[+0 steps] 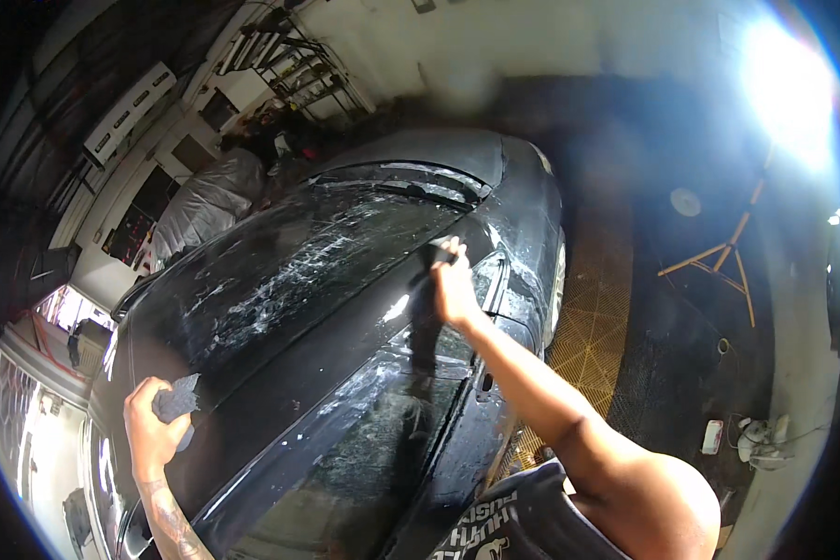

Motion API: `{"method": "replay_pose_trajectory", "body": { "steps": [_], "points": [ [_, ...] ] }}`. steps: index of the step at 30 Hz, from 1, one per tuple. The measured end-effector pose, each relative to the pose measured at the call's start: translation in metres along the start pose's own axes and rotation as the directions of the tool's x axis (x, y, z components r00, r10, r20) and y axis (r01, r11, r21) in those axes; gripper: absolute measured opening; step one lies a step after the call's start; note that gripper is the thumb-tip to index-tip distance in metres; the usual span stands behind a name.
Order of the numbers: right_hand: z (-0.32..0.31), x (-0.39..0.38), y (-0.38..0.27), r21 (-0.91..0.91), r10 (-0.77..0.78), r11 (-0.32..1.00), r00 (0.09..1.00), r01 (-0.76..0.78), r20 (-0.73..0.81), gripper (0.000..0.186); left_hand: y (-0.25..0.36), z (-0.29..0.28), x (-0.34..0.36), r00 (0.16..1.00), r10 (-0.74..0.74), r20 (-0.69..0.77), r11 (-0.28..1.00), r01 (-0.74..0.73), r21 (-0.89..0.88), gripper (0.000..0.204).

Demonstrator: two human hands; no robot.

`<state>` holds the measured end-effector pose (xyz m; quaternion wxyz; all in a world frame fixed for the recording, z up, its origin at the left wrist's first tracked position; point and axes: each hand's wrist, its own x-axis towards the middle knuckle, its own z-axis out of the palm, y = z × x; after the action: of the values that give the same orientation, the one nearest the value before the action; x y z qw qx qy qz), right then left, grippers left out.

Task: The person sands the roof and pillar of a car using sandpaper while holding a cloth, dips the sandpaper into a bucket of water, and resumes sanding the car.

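Observation:
A dark car (336, 289) fills the middle, its roof and side glass streaked with white, watery residue. At lower left my left hand (149, 425) is closed around a crumpled grey cloth (177, 399), held over the car. My right arm reaches forward, and my right hand (453, 285) grips a black pad (439, 252) at the roof's side edge, near the front windscreen pillar. The underside of that pad is hidden, so I cannot tell how fully it touches the paint.
A silver-covered vehicle (201, 210) stands at back left, near metal racks (299, 70). On the right are a bright work light (784, 84) on an orange tripod (723, 252), yellow floor tiles (588, 327) beside the car, and a pale fan-like device (765, 443) by the wall.

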<state>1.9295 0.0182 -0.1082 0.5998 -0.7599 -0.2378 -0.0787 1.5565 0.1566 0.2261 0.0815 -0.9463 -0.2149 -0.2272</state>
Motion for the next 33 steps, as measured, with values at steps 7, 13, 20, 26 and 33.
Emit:
{"method": "replay_pose_trajectory", "body": {
  "steps": [7, 13, 20, 26, 33],
  "points": [
    [0.026, -0.023, 0.014, 0.013, -0.201, 0.979, 0.979, 0.202, -0.039, 0.07, -0.009, 0.004, -0.001, 0.999, -0.04, 0.02, 0.999, 0.039, 0.033, 0.034],
    [-0.004, 0.036, 0.058, -0.187, 0.017, 0.982, 0.999, -0.01, 0.034, 0.034, -0.007, 0.011, 0.003, 1.0, -0.031, 0.005, 0.999, 0.031, 0.013, 0.035],
    [-0.01, 0.058, 0.117, 0.202, 0.191, 0.961, 0.982, -0.19, 0.014, 0.038, -0.009, 0.012, 0.008, 1.0, -0.023, 0.004, 1.0, 0.023, -0.006, 0.036],
    [-0.023, 0.04, 0.114, 0.102, 0.081, 0.991, 0.994, -0.088, 0.069, 0.052, -0.012, 0.009, 0.003, 1.0, -0.02, 0.005, 0.999, 0.02, 0.041, 0.034],
    [-0.024, 0.018, 0.108, 0.171, 0.131, 0.973, 0.979, -0.158, 0.157, 0.065, -0.005, 0.011, 0.005, 0.999, -0.026, 0.035, 1.0, 0.025, 0.011, 0.032]
  ]
}}
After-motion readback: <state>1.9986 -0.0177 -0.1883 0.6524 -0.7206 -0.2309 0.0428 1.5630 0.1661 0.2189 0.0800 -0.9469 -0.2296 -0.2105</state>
